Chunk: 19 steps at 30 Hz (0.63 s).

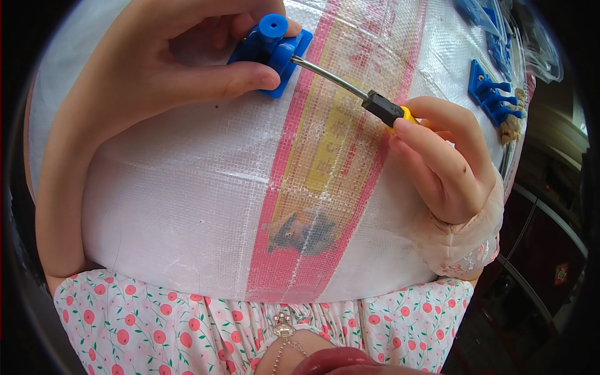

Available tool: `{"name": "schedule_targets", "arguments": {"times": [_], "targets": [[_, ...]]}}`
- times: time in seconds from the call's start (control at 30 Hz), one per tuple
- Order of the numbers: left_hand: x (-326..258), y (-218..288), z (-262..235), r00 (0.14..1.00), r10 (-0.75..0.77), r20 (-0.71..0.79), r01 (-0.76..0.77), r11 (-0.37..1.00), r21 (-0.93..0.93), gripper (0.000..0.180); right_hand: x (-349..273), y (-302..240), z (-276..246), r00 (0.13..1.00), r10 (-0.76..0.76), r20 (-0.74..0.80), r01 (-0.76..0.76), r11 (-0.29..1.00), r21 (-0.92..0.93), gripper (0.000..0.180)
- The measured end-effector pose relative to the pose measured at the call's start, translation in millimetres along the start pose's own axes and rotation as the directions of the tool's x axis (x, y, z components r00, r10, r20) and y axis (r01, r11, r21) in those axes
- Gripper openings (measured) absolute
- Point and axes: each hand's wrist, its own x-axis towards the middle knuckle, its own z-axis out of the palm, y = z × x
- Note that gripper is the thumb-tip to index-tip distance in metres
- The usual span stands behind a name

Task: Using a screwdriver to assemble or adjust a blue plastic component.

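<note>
My left hand (206,69) is closed around a blue plastic bracket (284,53) with a square base and a round knob on top. Its thumb presses the near side; the other fingers lie partly hidden behind the part. Between the fingertips of my right hand (447,153) is a screwdriver (381,107) with a black and yellow handle. The metal shaft slants up to the left, and its tip meets the right side of the blue bracket. Whether a screw sits at the tip is hidden.
A white woven plastic sheet (169,212) with a pink and yellow printed band covers the work surface. At the right edge lies another blue piece with several prongs (494,94). Beyond it, clear plastic bags (540,53) and more blue parts (497,47) are heaped.
</note>
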Motion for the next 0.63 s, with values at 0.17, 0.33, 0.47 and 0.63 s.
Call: {"name": "schedule_targets", "arguments": {"times": [0.17, 0.33, 0.47, 0.63], "targets": [[1.0, 0.1, -2.0, 1.0, 0.008, -0.001, -0.008, 1.0, -0.009, 0.031, 1.4, 1.1, -2.7, 1.0, -0.015, 0.006, 0.015, 0.998, 0.06, 0.041], [1.1, -3.6, -1.7, 1.0, 0.018, 0.005, -0.018, 0.999, -0.03, 0.031, 4.0, 5.8, 4.7, 0.994, -0.041, -0.103, 0.055, 0.989, 0.135, 0.043], [0.3, -0.6, -0.1, 1.0, -0.018, 0.002, 0.018, 0.999, -0.035, 0.032, 2.4, 7.6, 5.4, 0.992, -0.039, -0.118, 0.056, 0.988, 0.145, 0.044], [-0.4, -0.1, 2.1, 1.0, 0.009, -0.021, -0.009, 1.0, 0.01, 0.033, 1.3, 7.4, 4.2, 0.996, -0.01, -0.091, 0.02, 0.993, 0.115, 0.048]]}}
